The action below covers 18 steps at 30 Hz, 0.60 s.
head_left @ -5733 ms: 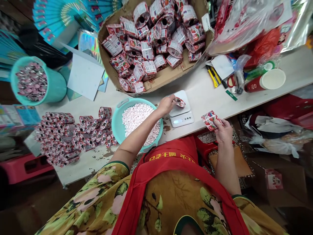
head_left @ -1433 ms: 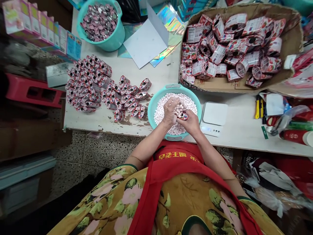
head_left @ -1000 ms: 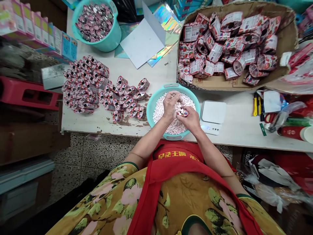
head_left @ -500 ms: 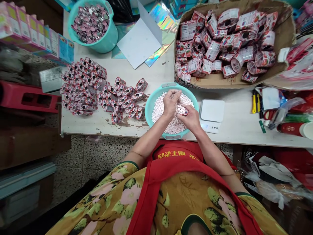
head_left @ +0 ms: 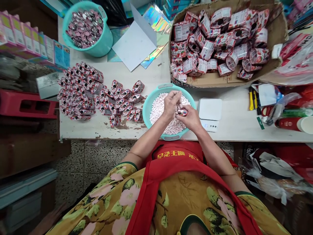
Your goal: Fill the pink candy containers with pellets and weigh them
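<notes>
A turquoise basin full of small pale-pink candies stands at the table's front edge. Over it, my right hand grips a small red-and-white printed container, tilted with its open side up and candies showing in it. My left hand is curled just above that opening, with several candies at its fingertips. Its palm is hidden from me. To the left, similar containers stand loosely grouped, beside a tight stack of more of them.
A white scale sits right of the basin. Behind it, a cardboard box holds many printed containers. A turquoise bucket of round metal-and-pink pieces stands at back left, near white card. Cutters and a red cup lie right.
The candies heaped in the container's opening have sunk lower, and several now show at my left fingertips. My hands stay over the basin; the whole view has shifted slightly.
</notes>
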Motion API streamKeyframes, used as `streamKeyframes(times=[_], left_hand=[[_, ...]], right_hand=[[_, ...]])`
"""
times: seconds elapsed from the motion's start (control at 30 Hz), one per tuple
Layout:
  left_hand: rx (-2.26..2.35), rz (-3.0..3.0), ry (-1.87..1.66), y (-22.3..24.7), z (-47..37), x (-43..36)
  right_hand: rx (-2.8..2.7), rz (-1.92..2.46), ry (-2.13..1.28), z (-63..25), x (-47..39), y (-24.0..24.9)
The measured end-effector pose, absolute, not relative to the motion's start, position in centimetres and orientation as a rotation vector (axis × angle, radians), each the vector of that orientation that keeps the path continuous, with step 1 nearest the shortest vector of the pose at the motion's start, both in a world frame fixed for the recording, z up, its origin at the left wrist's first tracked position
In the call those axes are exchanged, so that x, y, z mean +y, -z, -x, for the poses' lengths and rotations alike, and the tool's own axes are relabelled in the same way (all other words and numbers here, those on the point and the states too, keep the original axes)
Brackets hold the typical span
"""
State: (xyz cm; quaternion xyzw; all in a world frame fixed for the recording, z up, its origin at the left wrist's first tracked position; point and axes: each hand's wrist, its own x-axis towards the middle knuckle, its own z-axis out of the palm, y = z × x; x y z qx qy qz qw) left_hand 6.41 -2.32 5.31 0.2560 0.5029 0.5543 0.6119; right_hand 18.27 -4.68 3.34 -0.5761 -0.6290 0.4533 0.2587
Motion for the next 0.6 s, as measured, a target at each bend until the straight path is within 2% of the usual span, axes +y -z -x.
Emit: streamKeyframes(times=[0.23,0.43,0.6], left_hand=[[1.156,-0.608,-1.379,-5.7,-5.9,-1.4],[1.109,-0.721,-1.247,-5.1,-5.9,-2.2],[1.037,-0.623,-1.320,-6.0,-4.6,-1.7]], right_hand=[[-1.518,1.390,-1.296,-18.4,-5.0,-2.8],[-1.516,1.511,-1.296,-17.4,-5.3,-1.8],[-1.421,1.299,-1.393,-17.6,-5.2,-1.1]])
